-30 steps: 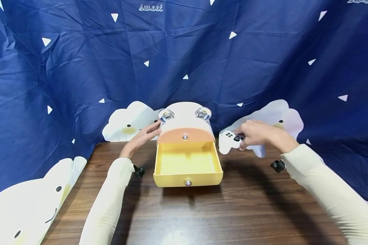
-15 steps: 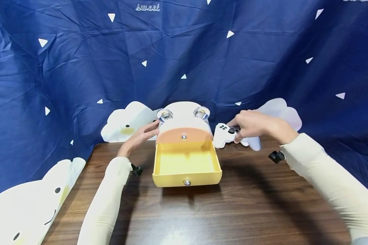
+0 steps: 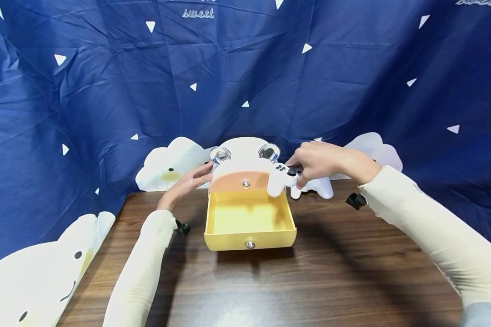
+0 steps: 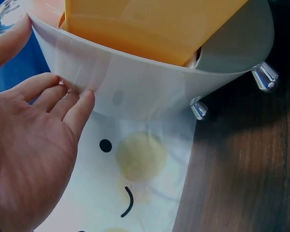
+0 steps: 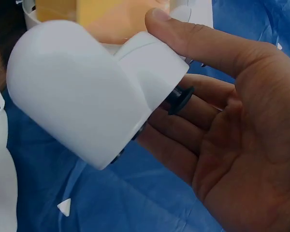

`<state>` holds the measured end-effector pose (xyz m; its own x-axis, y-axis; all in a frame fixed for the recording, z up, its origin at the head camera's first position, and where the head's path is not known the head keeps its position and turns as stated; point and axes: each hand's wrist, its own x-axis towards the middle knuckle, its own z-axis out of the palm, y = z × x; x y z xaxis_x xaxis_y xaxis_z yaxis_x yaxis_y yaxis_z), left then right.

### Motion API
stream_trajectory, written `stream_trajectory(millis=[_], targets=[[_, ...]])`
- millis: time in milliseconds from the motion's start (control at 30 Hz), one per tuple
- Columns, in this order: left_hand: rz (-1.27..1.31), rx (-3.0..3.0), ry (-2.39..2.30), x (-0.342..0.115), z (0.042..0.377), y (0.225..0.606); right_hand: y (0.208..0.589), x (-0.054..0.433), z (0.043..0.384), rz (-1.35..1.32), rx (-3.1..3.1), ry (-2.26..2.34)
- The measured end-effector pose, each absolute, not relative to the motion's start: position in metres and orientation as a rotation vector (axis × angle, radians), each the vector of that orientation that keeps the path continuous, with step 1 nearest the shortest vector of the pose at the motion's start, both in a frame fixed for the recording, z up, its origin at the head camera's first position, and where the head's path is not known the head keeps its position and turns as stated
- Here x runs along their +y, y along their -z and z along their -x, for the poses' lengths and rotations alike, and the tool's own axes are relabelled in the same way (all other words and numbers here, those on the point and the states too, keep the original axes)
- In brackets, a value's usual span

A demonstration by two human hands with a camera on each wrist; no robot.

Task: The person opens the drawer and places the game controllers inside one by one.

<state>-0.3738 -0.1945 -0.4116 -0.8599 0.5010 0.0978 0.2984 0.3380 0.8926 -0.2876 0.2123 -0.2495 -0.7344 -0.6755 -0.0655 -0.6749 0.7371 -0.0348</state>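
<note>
My right hand (image 3: 321,160) grips a white game controller (image 3: 276,181), its directional buttons and black stick showing. In the head view the controller's left handle overlaps the right side of a small white drawer cabinet (image 3: 245,154). A further white rounded shape (image 3: 322,187) shows below the hand. The right wrist view has the controller (image 5: 67,87) close up between thumb and fingers. The cabinet's yellow drawer (image 3: 245,240) is pulled out, with nothing in it; the orange drawer (image 3: 225,181) above is closed. My left hand (image 3: 188,182) rests its fingertips against the cabinet's left side, fingers extended.
The cabinet stands near the back of a dark wooden table (image 3: 245,290). Two round chrome pieces (image 3: 220,155) sit on its top, and chrome feet (image 4: 266,77) show below. Behind hangs a blue cloth (image 3: 245,68) with white triangles and clouds.
My right hand has carried the controller left, from beside the cabinet to overlapping its right side. The left hand stays at the cabinet, and the drawers stand as before.
</note>
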Motion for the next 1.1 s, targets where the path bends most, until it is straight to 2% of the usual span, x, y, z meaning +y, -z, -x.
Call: stream_trajectory(millis=[567,1100], targets=[[-0.743,2.372,-1.569,-0.193,0.373,0.413,0.236,0.176,0.289,1.086,2.808,-0.103],[-0.74,2.37,-1.575,-0.192,0.376,0.416,0.243,0.147,0.29,1.16,2.733,-0.149]])
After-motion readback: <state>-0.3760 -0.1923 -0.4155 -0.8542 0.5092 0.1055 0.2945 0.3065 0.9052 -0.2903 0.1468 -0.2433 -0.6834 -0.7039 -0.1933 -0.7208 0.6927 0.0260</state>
